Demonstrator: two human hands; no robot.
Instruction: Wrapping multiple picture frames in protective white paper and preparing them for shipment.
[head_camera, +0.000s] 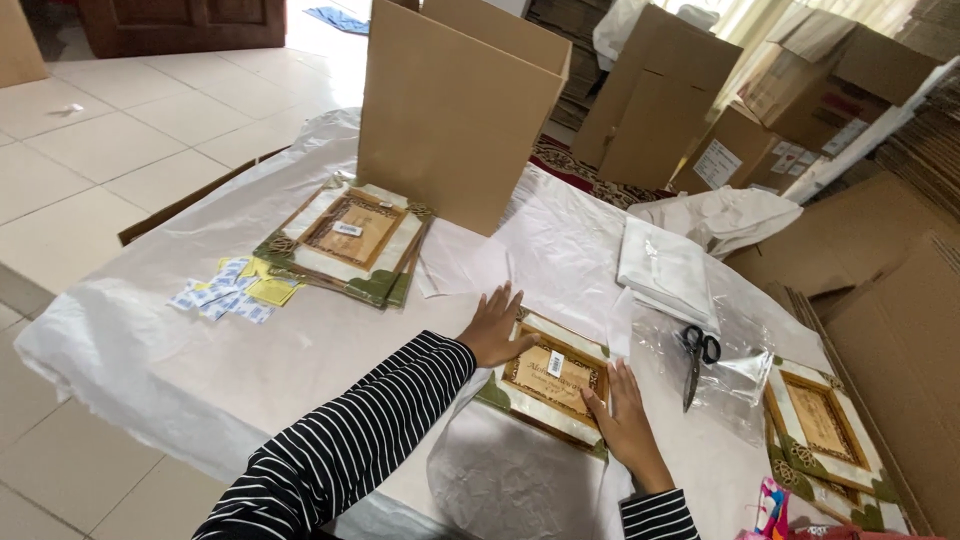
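Nearest my view, the left hand (495, 328) lies flat with fingers spread on the left edge of a wooden frame (551, 382), and the right hand (625, 415) lies open on its right corner, neither closed around it; the frame sits on white wrapping paper (500, 480) at the table's (150, 330) near edge. By size I note the upright carton (455, 110), a frame stack (350, 240) beside it, folded white sheets (665, 268), scissors (697, 355) on a clear bag, then small sachets (225, 295). In my judgement, good handling here means keeping both palms flat and the frame square on the paper.
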